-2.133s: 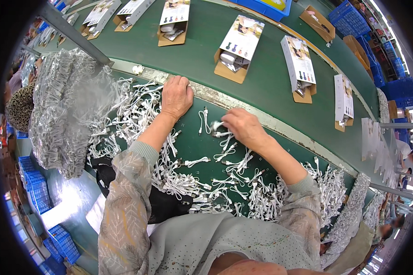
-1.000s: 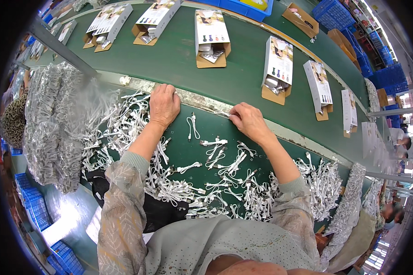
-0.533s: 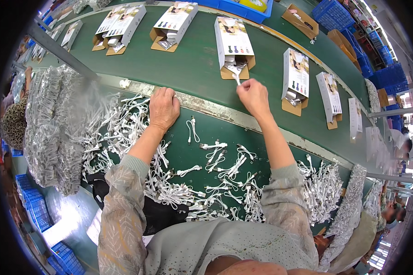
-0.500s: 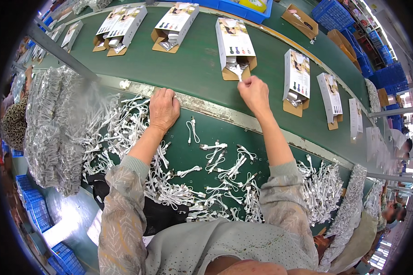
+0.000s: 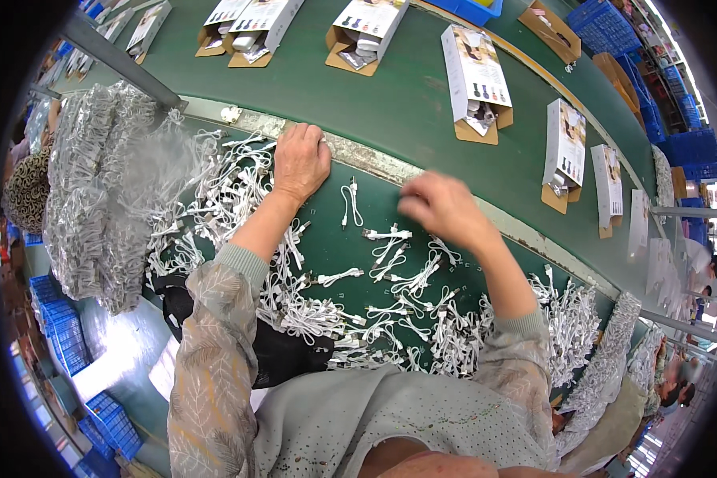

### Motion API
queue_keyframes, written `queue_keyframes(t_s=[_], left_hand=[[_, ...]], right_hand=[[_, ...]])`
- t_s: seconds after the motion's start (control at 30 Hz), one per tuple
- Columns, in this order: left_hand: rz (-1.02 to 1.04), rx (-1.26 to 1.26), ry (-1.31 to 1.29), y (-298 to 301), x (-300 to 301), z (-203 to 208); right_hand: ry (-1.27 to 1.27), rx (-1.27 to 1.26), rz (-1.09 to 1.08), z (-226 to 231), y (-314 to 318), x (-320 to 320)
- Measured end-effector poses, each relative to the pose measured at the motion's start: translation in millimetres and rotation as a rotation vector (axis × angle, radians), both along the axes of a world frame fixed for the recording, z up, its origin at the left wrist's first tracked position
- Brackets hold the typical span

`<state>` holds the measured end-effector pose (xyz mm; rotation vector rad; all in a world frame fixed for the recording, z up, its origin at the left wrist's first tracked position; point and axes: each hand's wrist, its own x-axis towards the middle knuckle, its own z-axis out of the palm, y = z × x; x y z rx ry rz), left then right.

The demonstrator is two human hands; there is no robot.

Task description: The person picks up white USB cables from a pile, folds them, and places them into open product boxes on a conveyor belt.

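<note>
My left hand [image 5: 301,163] rests on the worn metal rail [image 5: 378,163] between worktable and conveyor, its fingers curled down; whatever may be in them is hidden. My right hand [image 5: 446,209] hangs over the table just on my side of the rail, its fingers smeared by motion. Between the hands lies a single coiled white USB cable [image 5: 350,205]. A looser group of cables [image 5: 414,283] is below the right hand, and a dense heap of cables [image 5: 235,191] is left of the left hand. Beyond the rail is a white printed box [image 5: 479,80], its near end open, with a silvery packet inside.
More open boxes [image 5: 366,28] stand along the green conveyor [image 5: 311,95]. Bagged cable bundles [image 5: 95,199] are stacked at the left, and another cable pile [image 5: 566,331] lies at the right. A black cloth [image 5: 283,370] is near my body. A metal post [image 5: 123,60] crosses the upper left.
My right hand has drawn back from the box's open end, where it held a white cable, to above the table. The boxes have shifted rightward in view; my left hand stays at the rail.
</note>
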<state>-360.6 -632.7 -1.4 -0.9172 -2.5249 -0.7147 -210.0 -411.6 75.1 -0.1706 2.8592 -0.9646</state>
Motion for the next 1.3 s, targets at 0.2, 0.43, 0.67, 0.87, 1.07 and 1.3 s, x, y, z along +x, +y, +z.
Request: queue_keyframes(t_s=[0.2,0.43,0.67,0.87,1.07,1.3], left_hand=[[0.008,-0.013,0.0,3.0,0.7,1.2],[0.003,-0.009,0.001,2.6,2.9,1.4],[0.005,-0.011,0.009,0.7,-0.7,6.2],[-0.008,-0.002,0.006,4.4,1.9,7.5],[-0.011,-0.002,0.024,0.8,3.0,5.9],[-0.012,-0.015,-0.033,9.6,6.7,3.8]], right_hand=[[-0.213,-0.007,-0.036,0.0,-9.0,42.8],[-0.555,-0.735,-0.314,7.9,8.4,19.6],[-0.447,-0.777,-0.274,6.4,6.4,0.4],[-0.136,-0.968,-0.643,-13.9,28.5,-18.7],[-0.017,-1.007,-0.916,-42.9,63.1,-80.7],[0.081,-1.001,-1.184,-77.9,116.5,-118.6]])
